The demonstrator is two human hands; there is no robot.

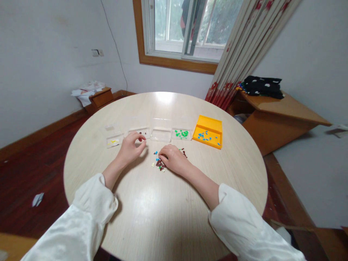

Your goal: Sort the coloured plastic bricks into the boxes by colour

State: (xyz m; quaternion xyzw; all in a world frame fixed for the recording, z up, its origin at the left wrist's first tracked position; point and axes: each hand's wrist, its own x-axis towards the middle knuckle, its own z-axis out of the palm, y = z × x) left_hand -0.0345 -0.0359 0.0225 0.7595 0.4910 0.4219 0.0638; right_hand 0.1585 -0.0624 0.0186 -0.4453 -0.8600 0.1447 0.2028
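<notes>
Brown toy bricks (159, 164) left of yellow box (210, 123); right hand (174, 157) curled over them, left hand (131, 148) half-curled, both grips unclear.

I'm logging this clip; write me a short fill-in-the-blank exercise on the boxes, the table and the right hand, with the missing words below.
1. The yellow box holds small pieces coloured ____.
2. Just left of it, the clear box holds pieces coloured ____.
3. The right hand is at a loose pile whose pieces are mostly ____.
4. The table is not square but ____.

Missing words: blue; green; brown; round.
</notes>
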